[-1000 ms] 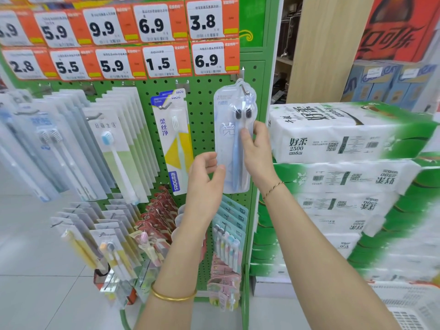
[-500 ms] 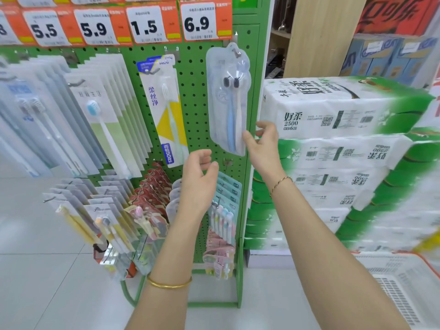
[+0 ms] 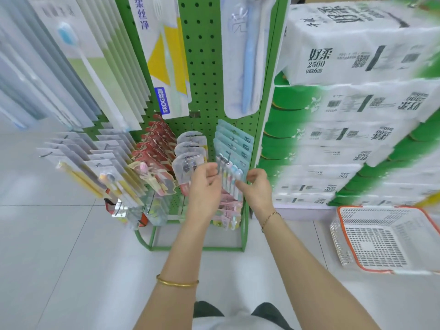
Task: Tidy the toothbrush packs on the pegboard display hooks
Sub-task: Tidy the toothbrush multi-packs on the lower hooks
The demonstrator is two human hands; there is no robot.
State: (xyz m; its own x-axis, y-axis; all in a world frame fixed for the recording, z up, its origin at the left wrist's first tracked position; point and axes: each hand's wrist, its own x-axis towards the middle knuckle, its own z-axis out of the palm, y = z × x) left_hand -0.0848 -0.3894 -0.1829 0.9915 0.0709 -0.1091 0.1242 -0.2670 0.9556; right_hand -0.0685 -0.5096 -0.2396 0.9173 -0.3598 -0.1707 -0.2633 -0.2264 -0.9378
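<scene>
Tissue packs (image 3: 357,103) stack up well beyond my right hand (image 3: 258,189), and the green pegboard stand (image 3: 204,67) rises directly past both hands, so I have free room only on the near side. A white mesh basket (image 3: 376,244) sits on the floor out to the right of the right wrist; I leave it alone. Just ahead of my fingertips hangs the row of teal-carded multi-brush packs (image 3: 234,144), with clear blister packs (image 3: 188,158) just beyond the left hand (image 3: 204,184). Both hands are closed on the front pack (image 3: 229,171). The left pinches its left edge near the brush heads and the right pinches its right edge lower down, as far as the blur lets me judge. I read this as squaring that pack with the ones behind it. To do it well I would pinch lightly on the card edges, not the blister, and level both hands so the card hangs straight. Then I would ease it back until it touches the next card, without brushing the clear packs beside the left knuckles. The peg itself is too small for me to make out.
</scene>
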